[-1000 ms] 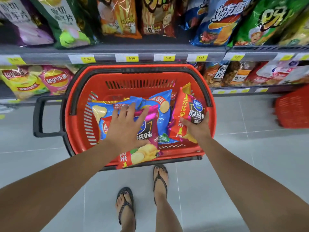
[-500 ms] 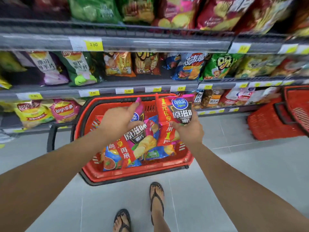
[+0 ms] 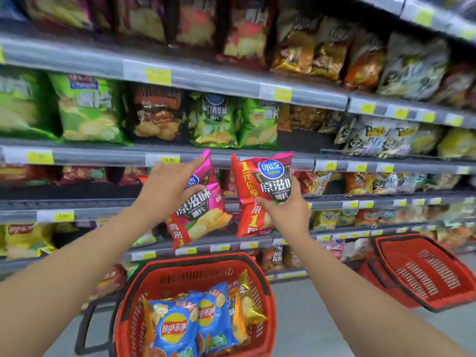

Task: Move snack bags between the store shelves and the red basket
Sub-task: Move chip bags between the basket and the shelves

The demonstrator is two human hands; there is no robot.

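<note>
Shelving (image 3: 103, 157): several tiers of crisp bags with yellow price tags on the rails, filling the view from 9 through 12 to 3 o'clock. One dark gap (image 3: 304, 140) showed among the stock, just above the raised bags at 1 o'clock.

Red basket (image 3: 195, 264): on the floor at 6 o'clock, directly beneath the hands, with blue bags (image 3: 175, 328) lying inside. Spare baskets (image 3: 425, 269) sat stacked at 4 o'clock, well apart.

Pink bag (image 3: 206, 210): held up before the shelf face, long axis roughly vertical, top leaning toward 1 o'clock.

Red bag (image 3: 260, 191): just beside it at 3 o'clock, near upright, not quite touching.

Left hand (image 3: 167, 191): gripped the pink bag from its 9 o'clock side, fingers over the upper edge, thumb on the front.

Right hand (image 3: 288, 215): pinched the red bag low at its 4 o'clock corner, thumb in front, fingers behind.

Judgement: restocking step; the gap lay nearer the right hand, up and forward from its hold.
</note>
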